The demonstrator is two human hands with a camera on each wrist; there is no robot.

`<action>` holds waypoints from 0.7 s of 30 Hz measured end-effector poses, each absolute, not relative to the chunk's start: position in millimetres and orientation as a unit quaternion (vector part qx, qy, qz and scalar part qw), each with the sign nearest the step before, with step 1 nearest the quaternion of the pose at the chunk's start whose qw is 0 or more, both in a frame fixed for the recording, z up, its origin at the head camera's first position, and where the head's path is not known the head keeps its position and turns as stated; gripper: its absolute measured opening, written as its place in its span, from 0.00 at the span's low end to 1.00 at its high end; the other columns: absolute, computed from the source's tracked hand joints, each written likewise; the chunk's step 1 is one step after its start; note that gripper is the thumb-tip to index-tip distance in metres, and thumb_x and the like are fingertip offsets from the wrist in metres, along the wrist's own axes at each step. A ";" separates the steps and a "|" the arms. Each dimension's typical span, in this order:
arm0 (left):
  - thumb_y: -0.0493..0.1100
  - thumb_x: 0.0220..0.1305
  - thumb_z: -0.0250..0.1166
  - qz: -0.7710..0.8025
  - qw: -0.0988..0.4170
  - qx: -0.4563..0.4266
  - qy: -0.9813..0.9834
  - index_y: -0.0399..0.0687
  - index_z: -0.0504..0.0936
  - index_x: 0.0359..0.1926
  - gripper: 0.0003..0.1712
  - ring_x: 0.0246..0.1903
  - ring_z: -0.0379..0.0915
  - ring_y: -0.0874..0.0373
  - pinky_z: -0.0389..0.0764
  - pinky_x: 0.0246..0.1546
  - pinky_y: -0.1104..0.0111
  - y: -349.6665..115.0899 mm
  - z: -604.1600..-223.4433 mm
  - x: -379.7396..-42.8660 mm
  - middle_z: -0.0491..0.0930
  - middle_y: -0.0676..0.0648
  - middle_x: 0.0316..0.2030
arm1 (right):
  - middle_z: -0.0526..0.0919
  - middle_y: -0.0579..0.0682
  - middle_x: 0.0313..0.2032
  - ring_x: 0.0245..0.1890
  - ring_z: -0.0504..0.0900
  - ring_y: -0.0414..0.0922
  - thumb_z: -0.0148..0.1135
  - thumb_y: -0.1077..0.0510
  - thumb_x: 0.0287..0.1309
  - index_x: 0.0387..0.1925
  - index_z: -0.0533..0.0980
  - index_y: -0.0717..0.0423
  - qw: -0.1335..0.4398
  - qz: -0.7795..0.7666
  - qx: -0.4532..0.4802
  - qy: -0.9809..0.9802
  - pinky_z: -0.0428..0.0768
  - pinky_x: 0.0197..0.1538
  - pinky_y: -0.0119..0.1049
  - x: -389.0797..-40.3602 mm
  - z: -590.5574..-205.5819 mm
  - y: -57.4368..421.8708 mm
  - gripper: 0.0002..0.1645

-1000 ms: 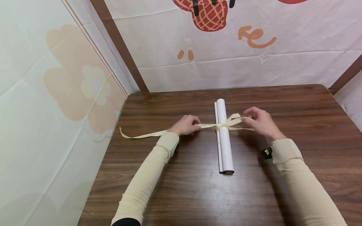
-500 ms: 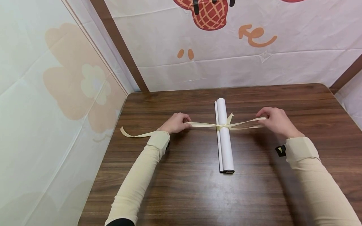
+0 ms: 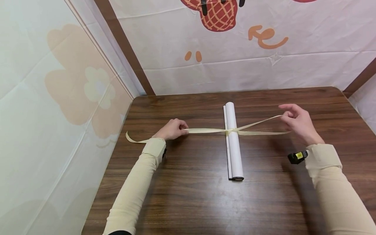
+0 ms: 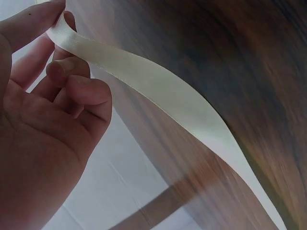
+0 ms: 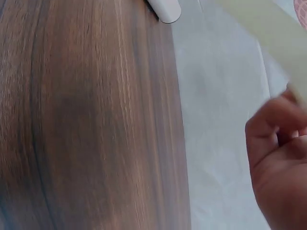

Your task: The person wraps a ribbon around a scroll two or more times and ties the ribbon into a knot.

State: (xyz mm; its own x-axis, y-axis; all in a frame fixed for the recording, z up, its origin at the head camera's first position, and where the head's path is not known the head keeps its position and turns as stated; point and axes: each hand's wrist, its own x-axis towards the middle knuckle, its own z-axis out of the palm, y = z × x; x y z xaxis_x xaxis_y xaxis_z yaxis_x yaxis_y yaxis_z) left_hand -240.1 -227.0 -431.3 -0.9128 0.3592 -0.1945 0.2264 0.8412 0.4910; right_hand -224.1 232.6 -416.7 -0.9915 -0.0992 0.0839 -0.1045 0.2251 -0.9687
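Observation:
A white rolled sheet [image 3: 233, 143] lies lengthwise on the brown table, with a thinner white strip along its left side. A pale yellow ribbon [image 3: 207, 130] passes round its middle, where the strands meet in a small knot. Left of the roll, my left hand [image 3: 171, 129] pinches the ribbon between thumb and fingertips; a tail runs on past the wrist, as the left wrist view also shows. My right hand [image 3: 301, 122] is right of the roll, pinching the upper of two ribbon strands. The lower strand [image 3: 258, 133] stretches below those fingers.
The wood-grain table [image 3: 188, 195] has its back edge against a printed white cloth wall [image 3: 164, 39]. Another cloth wall [image 3: 35, 114] with a flower print borders the left side. A small black device [image 3: 297, 156] sits at the right wrist.
Both hands have moved apart, drawing the ribbon outward on each side. The loop and short end standing at the knot have gone, and the strands are straighter. The roll has stayed nearly in place.

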 end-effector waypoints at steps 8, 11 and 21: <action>0.44 0.63 0.65 0.246 0.142 0.141 0.948 0.44 0.84 0.39 0.09 0.26 0.66 0.60 0.68 0.31 0.69 -238.4 -430.4 -236.2 0.75 0.51 0.25 | 0.71 0.34 0.17 0.15 0.65 0.33 0.60 0.58 0.62 0.42 0.77 0.37 0.005 0.537 0.030 -0.843 0.66 0.21 0.30 -223.5 -418.9 239.1 0.11; 0.44 0.63 0.65 0.249 0.135 0.139 0.949 0.45 0.85 0.38 0.08 0.26 0.67 0.60 0.69 0.30 0.70 -241.6 -430.1 -234.5 0.76 0.51 0.26 | 0.70 0.34 0.16 0.14 0.65 0.34 0.60 0.56 0.63 0.41 0.77 0.36 0.003 0.519 0.025 -0.854 0.67 0.21 0.32 -222.2 -420.1 242.4 0.09; 0.45 0.65 0.64 0.244 0.130 0.135 0.951 0.47 0.86 0.34 0.08 0.25 0.66 0.59 0.68 0.28 0.69 -254.4 -429.0 -231.2 0.80 0.50 0.27 | 0.68 0.40 0.16 0.18 0.64 0.36 0.62 0.54 0.62 0.47 0.77 0.59 -0.035 0.407 0.083 -0.909 0.65 0.25 0.34 -216.1 -418.6 264.0 0.16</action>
